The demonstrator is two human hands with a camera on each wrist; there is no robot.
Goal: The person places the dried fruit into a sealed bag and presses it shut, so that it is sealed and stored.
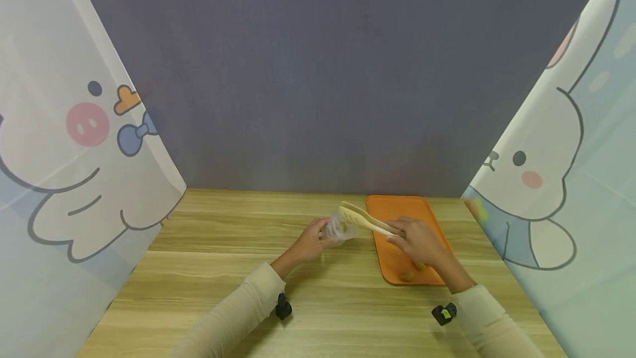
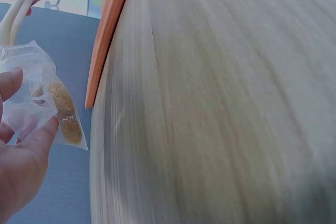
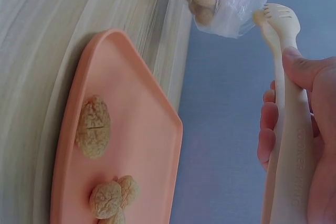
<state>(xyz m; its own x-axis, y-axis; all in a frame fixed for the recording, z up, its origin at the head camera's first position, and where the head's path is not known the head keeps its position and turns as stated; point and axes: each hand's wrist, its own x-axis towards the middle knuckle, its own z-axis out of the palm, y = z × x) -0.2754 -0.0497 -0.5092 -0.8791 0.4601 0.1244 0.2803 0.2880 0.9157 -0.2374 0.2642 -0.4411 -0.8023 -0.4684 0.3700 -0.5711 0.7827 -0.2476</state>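
Note:
My left hand (image 1: 314,241) holds a clear plastic bag (image 1: 339,229) by its side, thumb and fingers pinching the film. Brown, wrinkled walnut-like pieces (image 2: 61,97) show through the plastic in the left wrist view. Cream-coloured tongs (image 1: 365,220) are gripped in my right hand (image 1: 417,241), their slotted tips beside the bag's mouth. Whether the tips hold a piece I cannot tell. On the orange tray (image 1: 397,206), under my right forearm, lie several more such pieces; one oval piece (image 3: 93,127) sits apart from a small cluster (image 3: 105,199) in the right wrist view.
The wooden table (image 1: 223,225) spreads to the left of the tray and in front of me. A dark grey panel (image 1: 318,82) stands behind it. Printed cartoon sheets (image 1: 54,142) rise on both sides.

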